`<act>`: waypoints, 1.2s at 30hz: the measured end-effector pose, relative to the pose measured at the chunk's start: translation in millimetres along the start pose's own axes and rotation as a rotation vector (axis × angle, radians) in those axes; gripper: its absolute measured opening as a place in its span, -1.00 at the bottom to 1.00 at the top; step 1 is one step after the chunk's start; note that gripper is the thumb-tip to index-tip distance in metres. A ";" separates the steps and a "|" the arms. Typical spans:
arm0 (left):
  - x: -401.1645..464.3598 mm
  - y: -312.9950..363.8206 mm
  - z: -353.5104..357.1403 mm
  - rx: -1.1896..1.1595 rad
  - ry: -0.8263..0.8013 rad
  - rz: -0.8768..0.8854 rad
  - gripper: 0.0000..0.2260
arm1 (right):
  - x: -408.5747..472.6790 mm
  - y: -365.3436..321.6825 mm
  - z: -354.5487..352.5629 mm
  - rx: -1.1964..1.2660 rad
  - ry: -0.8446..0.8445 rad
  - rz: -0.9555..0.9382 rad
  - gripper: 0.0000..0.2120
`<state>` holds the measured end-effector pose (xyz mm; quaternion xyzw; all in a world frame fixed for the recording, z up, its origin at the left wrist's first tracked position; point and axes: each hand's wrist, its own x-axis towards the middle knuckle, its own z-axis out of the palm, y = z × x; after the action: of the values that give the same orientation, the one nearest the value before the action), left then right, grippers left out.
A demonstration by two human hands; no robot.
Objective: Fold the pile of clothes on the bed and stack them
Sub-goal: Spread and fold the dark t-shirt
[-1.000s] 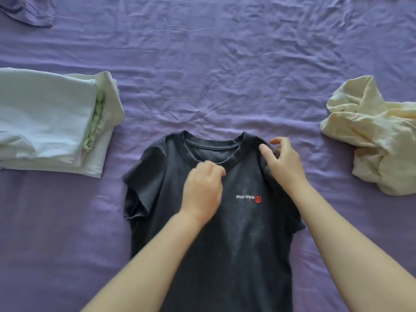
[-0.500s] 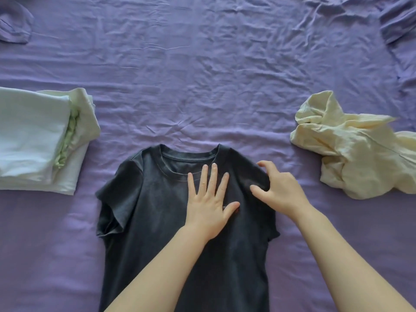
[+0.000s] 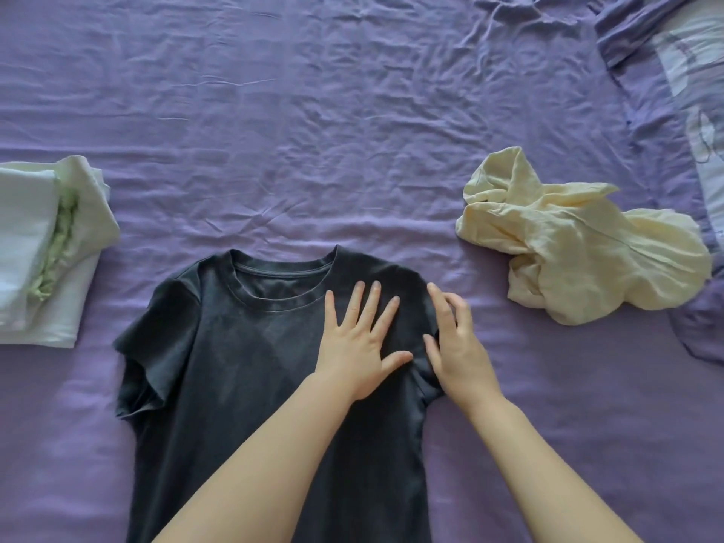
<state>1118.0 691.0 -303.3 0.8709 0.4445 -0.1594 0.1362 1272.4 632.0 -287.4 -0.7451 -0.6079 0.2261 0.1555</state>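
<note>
Dark tee [image 3: 243,358] lies flat, front up, on the purple bed [image 3: 313,131], collar away from me, hem running off the near edge of view. My left hand [image 3: 358,346] is down on its chest, right of the collar, palm flat, fingers [image 3: 376,303] straight and spread, pressing the cloth and grasping nothing. My right hand [image 3: 454,342] sits just beside it, over the tee's right shoulder and sleeve seam, fingers loosely bent, tips touching the cloth; I can't make out a pinch, so call it released. The thumbs of both hands nearly meet over the fabric. The tee's left sleeve is spread out and a little rumpled; the right sleeve is mostly hidden under my right hand and wrist.

Off to my left, well apart from the tee, the folded stack [image 3: 35,248] in white and pale green sits at the edge of view. To my right, beyond my right hand, a crumpled cream garment [image 3: 580,244] lies unfolded on the sheet. Far right corner, a pillow [image 3: 689,72] on the bed.
</note>
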 end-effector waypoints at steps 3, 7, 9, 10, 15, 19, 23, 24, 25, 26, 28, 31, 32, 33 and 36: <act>-20.8 -3.7 1.2 0.035 -0.008 -0.012 -0.37 | -4.4 -7.4 4.2 -0.211 0.177 0.047 -0.15; -75.3 -22.9 21.1 -0.014 0.002 -0.009 -0.43 | -9.9 -30.2 7.7 -0.458 0.152 -0.115 -0.37; -103.7 -37.4 31.7 -0.018 -0.001 -0.005 -0.44 | -18.2 -49.6 21.6 -0.422 0.065 -0.209 -0.55; -116.8 -45.6 36.0 -0.019 -0.013 -0.011 -0.45 | -24.3 -59.4 32.3 -0.393 0.005 -0.233 -0.62; -165.9 -102.2 43.8 0.006 0.032 -0.087 -0.50 | -54.6 -114.0 83.6 -0.427 -0.267 -0.234 -0.46; -180.2 -153.7 34.6 -0.010 0.248 -0.187 -0.61 | -42.3 -157.7 105.8 -0.449 -0.294 -0.263 -0.43; -172.0 -186.8 19.1 -0.210 0.355 -0.402 -0.55 | 0.0 -200.5 111.9 -0.389 -0.298 -0.316 -0.49; -166.3 -193.9 16.3 -0.283 0.377 -0.458 -0.56 | 12.2 -211.3 111.5 -0.364 -0.278 -0.333 -0.48; -159.9 -200.9 12.4 -0.360 0.388 -0.503 -0.56 | 23.8 -220.4 111.6 -0.339 -0.248 -0.353 -0.49; -152.1 -208.1 8.1 -0.427 0.378 -0.534 -0.56 | 34.4 -230.0 110.5 -0.325 -0.247 -0.364 -0.51; -135.9 -221.3 1.3 -0.438 0.370 -0.556 -0.53 | 49.7 -246.1 111.8 -0.300 -0.270 -0.361 -0.52; -119.6 -233.8 -11.8 -0.399 0.340 -0.550 -0.63 | 49.7 -255.0 115.4 -0.162 -0.249 -0.273 -0.52; -117.0 -237.5 -16.8 -0.403 0.342 -0.545 -0.72 | 44.5 -253.8 116.6 -0.090 -0.209 -0.231 -0.56; -115.5 -241.6 -21.8 -0.427 0.356 -0.548 -0.79 | 37.8 -250.8 117.7 -0.039 -0.165 -0.223 -0.64; -113.4 -258.7 -35.5 -0.480 0.419 -0.590 -0.82 | 17.7 -238.9 129.2 -0.164 -0.137 -0.413 -0.76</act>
<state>849.2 768.5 -250.3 0.6637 0.7169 0.0967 0.1904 1007.5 694.5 -278.7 -0.5979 -0.7730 0.1892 0.0959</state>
